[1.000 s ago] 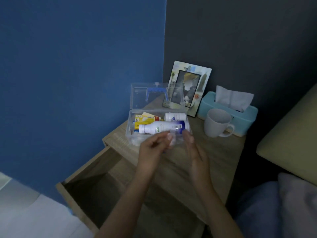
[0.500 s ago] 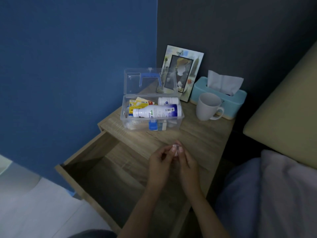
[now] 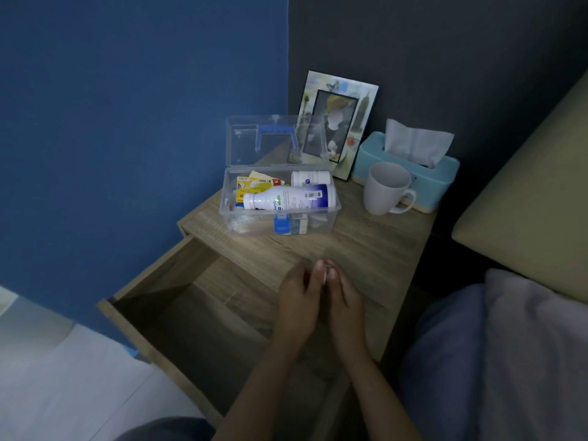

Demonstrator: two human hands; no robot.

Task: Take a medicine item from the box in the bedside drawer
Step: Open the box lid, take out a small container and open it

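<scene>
A clear plastic medicine box (image 3: 327, 222) stands open on the bedside table (image 3: 375, 249), its lid with a blue handle (image 3: 276, 135) raised at the back. Inside lie a large white bottle (image 3: 286, 198), a small white bottle (image 3: 310, 178) and yellow packets (image 3: 251, 186). Below it the drawer (image 3: 178, 316) is pulled out. My left hand (image 3: 297, 297) and my right hand (image 3: 345, 297) meet over the table's front edge, fingertips pinched together on a small pale item (image 3: 325, 274), mostly hidden by my fingers.
A white mug (image 3: 386, 192), a teal tissue box (image 3: 410, 167) and a picture frame (image 3: 337, 122) stand at the back right of the table. Blue wall on the left, dark wall behind. Bed, headboard and blanket (image 3: 525, 345) on the right.
Both hands have drawn back from the box toward me, holding a small pale item between the fingertips. The box stays open where it was.
</scene>
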